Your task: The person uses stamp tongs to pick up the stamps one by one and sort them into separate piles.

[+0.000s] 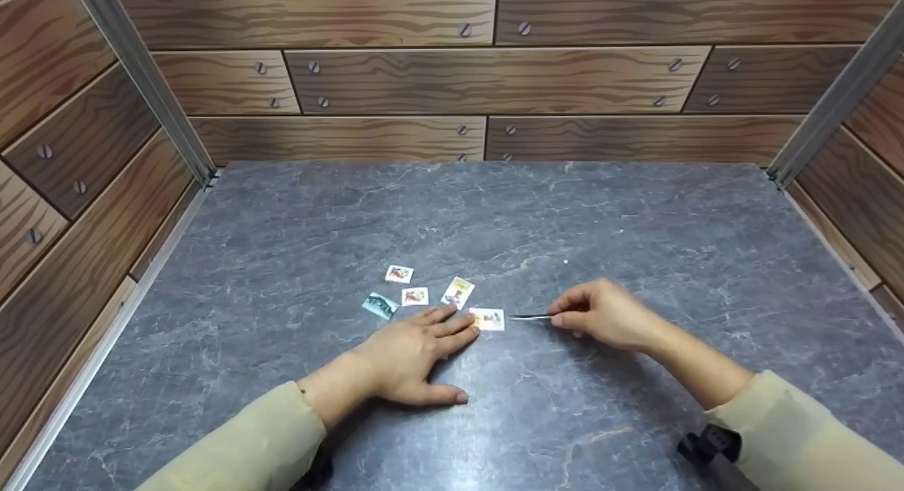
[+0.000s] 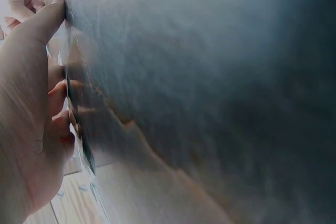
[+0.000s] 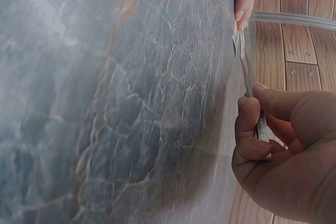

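My left hand (image 1: 413,353) lies spread on the table, its fingers straight. Its fingertips touch the left end of a small white picture card (image 1: 492,320) and the lower edge of a tilted yellow-and-white card (image 1: 459,290). From the right, my right hand (image 1: 609,318) pinches slim metal tweezers (image 1: 530,316) between thumb and fingers. In the right wrist view the tweezers (image 3: 248,74) point at the card under the left fingertips; whether they touch it I cannot tell. Near the left fingers are two white cards with red figures (image 1: 400,274) and a teal card (image 1: 381,305).
The grey marbled table (image 1: 282,222) is bounded by wood-patterned walls (image 1: 487,81) with metal corner posts. A tiny white speck (image 1: 565,261) lies beyond the right hand. A black device (image 1: 710,443) sits at the right sleeve.
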A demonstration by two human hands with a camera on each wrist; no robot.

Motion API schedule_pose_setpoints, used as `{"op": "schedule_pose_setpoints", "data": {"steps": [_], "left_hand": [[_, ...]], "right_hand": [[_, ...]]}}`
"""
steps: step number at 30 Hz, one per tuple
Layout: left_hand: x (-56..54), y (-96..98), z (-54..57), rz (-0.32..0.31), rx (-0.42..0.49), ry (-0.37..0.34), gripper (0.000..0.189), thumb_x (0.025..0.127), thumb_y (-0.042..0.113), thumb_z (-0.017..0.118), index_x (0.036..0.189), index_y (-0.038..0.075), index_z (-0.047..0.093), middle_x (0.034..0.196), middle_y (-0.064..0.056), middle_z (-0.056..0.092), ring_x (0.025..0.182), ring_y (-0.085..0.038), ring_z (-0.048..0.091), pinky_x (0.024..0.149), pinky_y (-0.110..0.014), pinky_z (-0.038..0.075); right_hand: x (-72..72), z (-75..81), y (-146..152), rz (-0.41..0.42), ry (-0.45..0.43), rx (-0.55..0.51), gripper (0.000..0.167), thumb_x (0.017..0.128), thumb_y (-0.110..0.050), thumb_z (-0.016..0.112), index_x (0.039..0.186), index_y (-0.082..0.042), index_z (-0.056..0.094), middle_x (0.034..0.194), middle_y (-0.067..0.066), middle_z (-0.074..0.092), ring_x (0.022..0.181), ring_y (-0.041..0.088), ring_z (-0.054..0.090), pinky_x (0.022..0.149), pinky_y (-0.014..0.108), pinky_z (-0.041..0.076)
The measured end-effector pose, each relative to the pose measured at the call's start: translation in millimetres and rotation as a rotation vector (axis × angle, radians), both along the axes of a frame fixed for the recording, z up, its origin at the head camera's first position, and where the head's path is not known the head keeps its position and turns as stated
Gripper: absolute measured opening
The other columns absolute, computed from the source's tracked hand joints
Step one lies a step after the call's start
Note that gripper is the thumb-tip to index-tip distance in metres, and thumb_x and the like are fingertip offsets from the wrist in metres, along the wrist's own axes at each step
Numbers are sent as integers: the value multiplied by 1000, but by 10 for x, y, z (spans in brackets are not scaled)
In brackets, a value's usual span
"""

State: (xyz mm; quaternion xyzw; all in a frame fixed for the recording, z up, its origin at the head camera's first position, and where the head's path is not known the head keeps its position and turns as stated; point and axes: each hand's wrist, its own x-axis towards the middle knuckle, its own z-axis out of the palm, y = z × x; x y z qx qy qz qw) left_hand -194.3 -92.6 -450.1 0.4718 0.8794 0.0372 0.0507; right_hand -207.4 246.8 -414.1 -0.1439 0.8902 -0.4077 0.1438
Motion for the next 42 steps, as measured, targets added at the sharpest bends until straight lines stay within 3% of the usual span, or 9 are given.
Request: {"op": "schedule_pose_setpoints", "data": {"steps": [42], "left_hand": [[-6,-3,1,0,-1,-20,95,98,78,48,169,16,31,174,-5,26,161,-31,20,131,-41,15]], "right_hand": [[-85,-58,-18,5,3,30,16,95,-12,78,107,-4,83,78,1,70,70,14,60,59,24,50]]}}
